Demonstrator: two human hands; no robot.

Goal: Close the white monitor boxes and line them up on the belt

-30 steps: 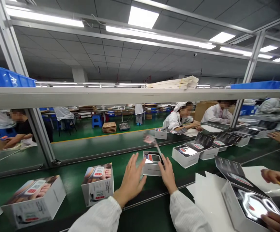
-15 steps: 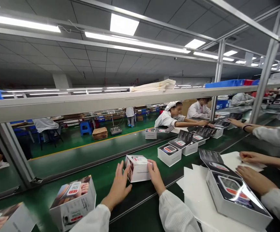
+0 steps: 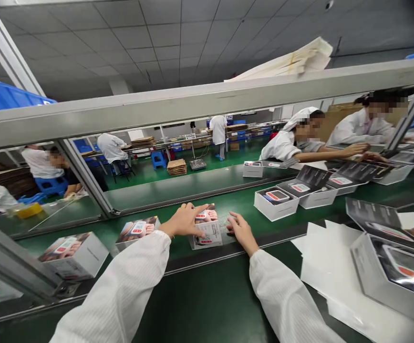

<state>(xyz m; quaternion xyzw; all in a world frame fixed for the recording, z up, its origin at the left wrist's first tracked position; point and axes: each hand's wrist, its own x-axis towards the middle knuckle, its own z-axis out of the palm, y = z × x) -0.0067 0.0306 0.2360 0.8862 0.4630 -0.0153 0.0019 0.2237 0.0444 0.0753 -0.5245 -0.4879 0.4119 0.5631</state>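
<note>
Left hand on printed box | right hand open, just beside

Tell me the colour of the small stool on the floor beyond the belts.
Blue; the stool shows best in the head view.

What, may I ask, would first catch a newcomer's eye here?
Probably the left hand at the closed printed box near the centre, with the right hand beside it. Next might come the open box at lower right, beside white sheets.
</note>
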